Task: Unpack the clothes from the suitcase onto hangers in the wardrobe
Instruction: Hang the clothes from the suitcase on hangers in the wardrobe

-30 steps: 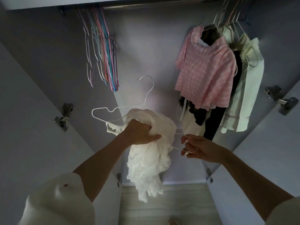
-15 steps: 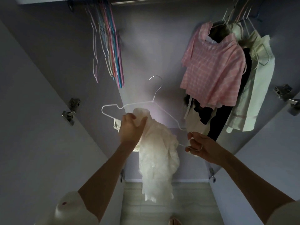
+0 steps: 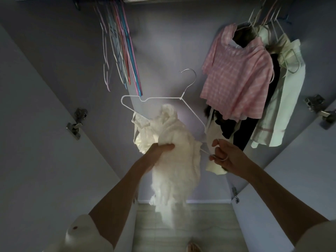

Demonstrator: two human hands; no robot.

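Left hand [image 3: 160, 150] curled tight around a bunched white lacy garment [image 3: 174, 160], hanging partly over a thin white wire hanger [image 3: 189, 108]. Right hand [image 3: 225, 157] pinching the hanger's right end. Both in front of the wardrobe's middle, beside the hung pink checked shirt [image 3: 238, 84].

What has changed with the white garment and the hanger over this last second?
The left hand regripped the white garment, going from over the bundle's top to lower down, so more fabric bunches above it. The right hand kept pinching the white hanger by its end. The pink checked top stayed hanging.
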